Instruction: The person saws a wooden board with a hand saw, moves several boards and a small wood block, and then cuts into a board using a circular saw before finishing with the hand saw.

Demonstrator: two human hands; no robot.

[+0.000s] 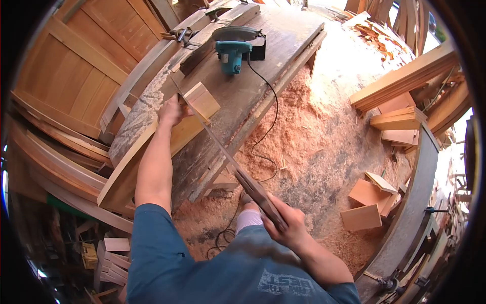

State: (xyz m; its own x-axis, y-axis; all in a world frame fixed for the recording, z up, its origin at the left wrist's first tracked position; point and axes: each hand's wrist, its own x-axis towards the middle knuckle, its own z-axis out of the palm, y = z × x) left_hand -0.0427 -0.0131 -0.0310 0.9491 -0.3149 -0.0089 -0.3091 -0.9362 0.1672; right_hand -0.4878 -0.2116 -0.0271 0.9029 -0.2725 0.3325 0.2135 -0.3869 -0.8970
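Observation:
My right hand (287,223) is wrapped round the dark wooden handle of a long, thin tool (253,190), whose narrow bar runs up and left across the workbench. At the bench's left side, my left hand (172,111) is closed near the tool's far end, beside a small light wood block (201,100); what its fingers grip is too small to make out. Under my left wrist lies a long, pale wooden board (126,175), reaching past the bench's near end. The bar passes over the board close to the block.
On the workbench (283,40) sits a teal circular saw (233,55), its black cable (276,111) hanging to the sawdust-covered floor. Wood offcuts (362,218) lie at the right, below stacked beams (400,83). Wooden panels (86,66) lean at the left.

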